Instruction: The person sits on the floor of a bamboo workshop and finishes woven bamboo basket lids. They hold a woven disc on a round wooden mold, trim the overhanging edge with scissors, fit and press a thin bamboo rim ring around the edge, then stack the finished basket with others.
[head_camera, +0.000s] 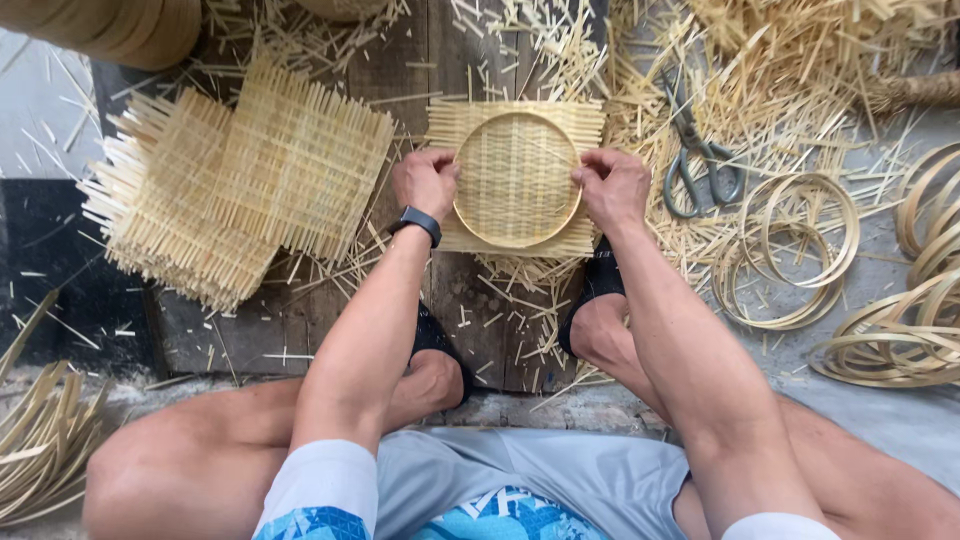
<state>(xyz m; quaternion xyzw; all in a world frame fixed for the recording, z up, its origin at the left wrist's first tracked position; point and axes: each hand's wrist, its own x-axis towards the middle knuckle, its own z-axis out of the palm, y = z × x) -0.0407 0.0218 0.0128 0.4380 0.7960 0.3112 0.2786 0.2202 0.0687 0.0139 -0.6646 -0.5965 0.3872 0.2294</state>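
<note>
Wooden planks form the work surface at the centre of the frame, littered with short bamboo offcuts. On them lies a square woven bamboo mat (516, 178) with a round bamboo hoop (470, 218) seated on top of it — the hoop sits inside the mat's edges, and the mat's corners and strip ends project beyond it untrimmed.

The left hand (427, 180) grips the hoop's left rim, fingers curled narrow and pinching rim against mat. The right hand (612, 186) does the same at the right rim. A dark wristband (417, 222) is on the left wrist.

Status, as judged: hoop placed and being pressed to the weave; excess mat outside the ring is not yet cut away.

At the left of the frame, a stack of woven mats (235, 180) lies untouched, none of them with hoops. At the right, scissors (697, 150) rest on the offcuts, near the right hand but apart from it — loose bamboo rings (795, 250) lie beyond.
</note>
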